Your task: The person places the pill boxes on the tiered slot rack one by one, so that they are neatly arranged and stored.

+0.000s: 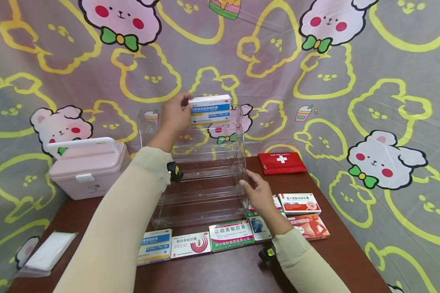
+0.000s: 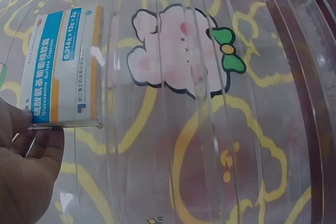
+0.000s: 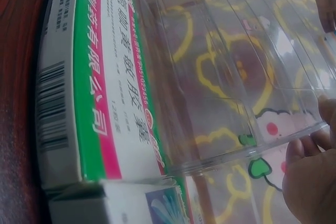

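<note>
A clear acrylic tiered rack (image 1: 201, 176) stands on the brown table. At its top tier my left hand (image 1: 177, 114) pinches one end of a white, blue and yellow medicine box (image 1: 212, 112). Its label in the left wrist view reads Glucosamine Sulfate Capsules (image 2: 63, 66). Whether the box rests on the shelf, I cannot tell. Lower down, my right hand (image 1: 259, 194) grips the rack's right side edge, with thumb and fingers (image 3: 307, 150) around it in the right wrist view. A green, white and pink medicine box (image 1: 232, 235) lies before the rack.
More medicine boxes lie along the rack's front: a blue-white one (image 1: 155, 246) and a white one with pink rings (image 1: 190, 245). On the right are a red-white box (image 1: 300, 202), an orange box (image 1: 311, 227) and a red first aid pouch (image 1: 282, 163). Left stands a pink case (image 1: 84, 175).
</note>
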`<state>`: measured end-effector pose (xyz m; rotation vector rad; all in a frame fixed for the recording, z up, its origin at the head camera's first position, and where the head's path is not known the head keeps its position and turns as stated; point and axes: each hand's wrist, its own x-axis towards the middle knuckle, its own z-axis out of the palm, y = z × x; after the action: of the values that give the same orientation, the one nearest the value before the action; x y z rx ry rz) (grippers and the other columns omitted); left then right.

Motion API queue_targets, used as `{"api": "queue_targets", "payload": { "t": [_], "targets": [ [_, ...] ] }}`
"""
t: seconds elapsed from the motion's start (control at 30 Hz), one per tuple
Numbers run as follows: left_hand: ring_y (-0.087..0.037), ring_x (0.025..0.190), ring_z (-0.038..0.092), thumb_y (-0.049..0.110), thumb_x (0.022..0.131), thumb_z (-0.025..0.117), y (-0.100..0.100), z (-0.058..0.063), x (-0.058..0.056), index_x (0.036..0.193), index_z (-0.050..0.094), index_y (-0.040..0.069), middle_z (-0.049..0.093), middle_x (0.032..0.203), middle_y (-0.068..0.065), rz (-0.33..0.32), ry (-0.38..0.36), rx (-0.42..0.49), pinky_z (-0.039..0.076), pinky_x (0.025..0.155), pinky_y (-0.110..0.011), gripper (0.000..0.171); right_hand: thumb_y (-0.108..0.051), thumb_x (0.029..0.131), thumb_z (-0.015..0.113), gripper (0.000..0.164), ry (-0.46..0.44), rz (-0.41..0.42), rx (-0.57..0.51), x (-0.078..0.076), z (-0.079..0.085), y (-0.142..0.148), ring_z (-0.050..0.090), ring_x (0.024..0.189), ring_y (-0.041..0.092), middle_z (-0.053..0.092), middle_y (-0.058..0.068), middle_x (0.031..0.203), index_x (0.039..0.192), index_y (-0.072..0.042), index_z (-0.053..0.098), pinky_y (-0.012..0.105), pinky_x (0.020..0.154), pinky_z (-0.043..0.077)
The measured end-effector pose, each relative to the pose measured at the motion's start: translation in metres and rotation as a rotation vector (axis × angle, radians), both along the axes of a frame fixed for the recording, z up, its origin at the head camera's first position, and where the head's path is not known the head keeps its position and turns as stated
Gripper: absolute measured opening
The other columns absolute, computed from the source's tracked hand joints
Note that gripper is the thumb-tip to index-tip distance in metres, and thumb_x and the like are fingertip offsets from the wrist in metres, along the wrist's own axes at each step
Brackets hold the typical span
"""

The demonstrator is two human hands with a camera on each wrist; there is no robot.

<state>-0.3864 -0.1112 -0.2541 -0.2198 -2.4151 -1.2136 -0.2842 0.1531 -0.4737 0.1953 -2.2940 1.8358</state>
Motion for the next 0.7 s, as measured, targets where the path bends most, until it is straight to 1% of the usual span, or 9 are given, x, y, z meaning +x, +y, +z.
{"api": "queue_targets", "payload": {
  "t": [0.1,0.23,0.43,0.6,0.67,0.7],
  "targets": [
    [-0.022,0.121,0.063,0.012,0.105,0.053,0.006,0.003,0.001,0.133,0.061,0.013,0.067,0.131,-0.009,-0.020,-0.030,0.005,0.054,0.103,-0.035,0.029,-0.022,0.097,0.071,0.054,-0.003,0.008,-0.014,0.000,0.000,-0.001,0.055,0.134,0.026,0.058,0.012,0.142,0.147,-0.011,0.055,0.041,0.114,0.046],
    [-0.022,0.121,0.064,0.013,0.106,0.053,0.011,0.001,0.003,0.135,0.061,0.013,0.066,0.133,-0.009,-0.047,-0.056,0.000,0.055,0.102,-0.035,0.030,-0.021,0.097,0.071,0.053,-0.004,-0.001,-0.019,0.000,0.000,-0.001,0.056,0.133,0.026,0.059,0.011,0.140,0.147,-0.011,0.056,0.041,0.114,0.046],
    [-0.023,0.121,0.064,0.015,0.107,0.052,0.014,-0.005,0.005,0.136,0.061,0.015,0.066,0.133,-0.008,-0.050,-0.047,-0.022,0.056,0.101,-0.036,0.031,-0.019,0.097,0.071,0.051,0.010,-0.019,-0.013,0.000,-0.002,0.001,0.058,0.131,0.025,0.060,0.010,0.137,0.145,-0.011,0.057,0.042,0.112,0.048],
    [-0.023,0.124,0.063,0.018,0.107,0.051,0.014,-0.005,0.006,0.140,0.059,0.018,0.063,0.138,-0.007,-0.050,-0.054,-0.049,0.055,0.102,-0.038,0.033,-0.020,0.097,0.072,0.051,0.005,-0.025,-0.003,0.000,-0.002,0.000,0.058,0.130,0.026,0.060,0.009,0.137,0.145,-0.011,0.057,0.043,0.111,0.049],
    [-0.024,0.126,0.062,0.019,0.107,0.051,0.011,-0.004,0.007,0.144,0.056,0.020,0.061,0.141,-0.006,-0.050,-0.057,-0.043,0.055,0.103,-0.037,0.037,-0.020,0.097,0.072,0.052,0.002,-0.023,0.002,0.000,-0.001,-0.001,0.058,0.131,0.026,0.060,0.009,0.138,0.146,-0.011,0.057,0.043,0.111,0.049],
    [-0.025,0.125,0.062,0.017,0.106,0.052,0.009,-0.003,0.008,0.145,0.056,0.019,0.061,0.141,-0.007,-0.055,-0.042,-0.028,0.054,0.104,-0.037,0.039,-0.020,0.097,0.071,0.052,0.001,-0.021,0.006,0.000,-0.001,-0.001,0.057,0.131,0.026,0.060,0.009,0.139,0.146,-0.011,0.056,0.043,0.112,0.049]
  ]
}}
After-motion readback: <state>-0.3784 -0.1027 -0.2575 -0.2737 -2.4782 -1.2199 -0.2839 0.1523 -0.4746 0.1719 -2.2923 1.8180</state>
